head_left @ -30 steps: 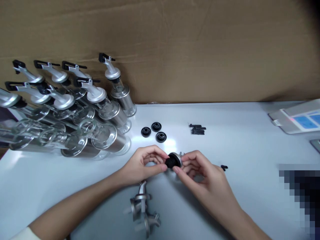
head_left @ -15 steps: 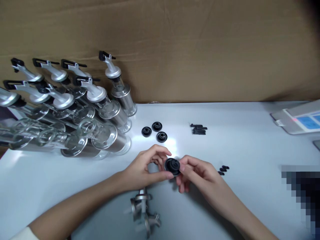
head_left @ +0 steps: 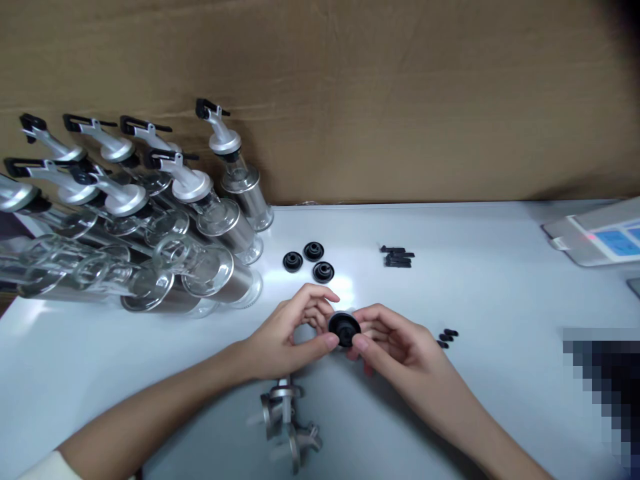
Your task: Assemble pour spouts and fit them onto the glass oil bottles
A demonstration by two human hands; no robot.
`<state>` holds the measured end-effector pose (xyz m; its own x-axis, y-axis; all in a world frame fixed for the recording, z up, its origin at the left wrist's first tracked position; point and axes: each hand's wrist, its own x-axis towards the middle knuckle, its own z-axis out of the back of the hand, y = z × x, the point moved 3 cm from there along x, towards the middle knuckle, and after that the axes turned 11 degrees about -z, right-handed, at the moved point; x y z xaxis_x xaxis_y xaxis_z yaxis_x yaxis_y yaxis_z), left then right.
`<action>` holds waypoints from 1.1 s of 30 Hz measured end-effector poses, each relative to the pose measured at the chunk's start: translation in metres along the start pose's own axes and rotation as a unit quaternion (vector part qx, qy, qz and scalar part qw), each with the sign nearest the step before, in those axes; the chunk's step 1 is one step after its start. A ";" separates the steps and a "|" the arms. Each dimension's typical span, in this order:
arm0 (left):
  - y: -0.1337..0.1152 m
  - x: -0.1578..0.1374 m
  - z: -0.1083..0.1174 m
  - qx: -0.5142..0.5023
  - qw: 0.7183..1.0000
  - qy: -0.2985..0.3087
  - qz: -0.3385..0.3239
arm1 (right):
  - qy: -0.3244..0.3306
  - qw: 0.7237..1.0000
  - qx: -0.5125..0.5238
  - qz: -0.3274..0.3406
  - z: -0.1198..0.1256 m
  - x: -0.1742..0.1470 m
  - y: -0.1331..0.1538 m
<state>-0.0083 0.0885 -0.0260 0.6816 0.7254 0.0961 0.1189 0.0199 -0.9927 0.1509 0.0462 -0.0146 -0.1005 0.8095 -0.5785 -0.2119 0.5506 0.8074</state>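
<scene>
"Where is the round black-faced cap [head_left: 345, 329]?"

"Held up between the two hands, over the tabletop [head_left: 500, 287], its hollow side towards us."

"And the fingers?"

"The right hand [head_left: 405, 343] pinches its edge, thumb on the lower right, the others curled behind. The left hand [head_left: 295, 333] is half open: thumb at the lower left rim, index raised clear. Whether its curled fingers press from behind, I can't tell."

"How would it handle?"

"Light, I'd guess, with a stiff rim and perhaps a softer middle. Smooth, so it could slip or spin, but hardly fragile."

"Best hold?"

"By the rim, on opposite sides, leaving the stepped centre free, I'd say."
</scene>
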 end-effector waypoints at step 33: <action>0.000 0.000 0.001 0.089 0.994 0.053 -0.016 | -0.003 0.997 -0.002 0.076 -0.002 -0.004 0.004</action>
<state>-0.0091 0.0898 -0.0260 0.7532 0.6458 0.1249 0.0176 0.1701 -0.9853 0.1485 0.0447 -0.0090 -0.1256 0.8850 -0.4484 -0.1992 0.4202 0.8853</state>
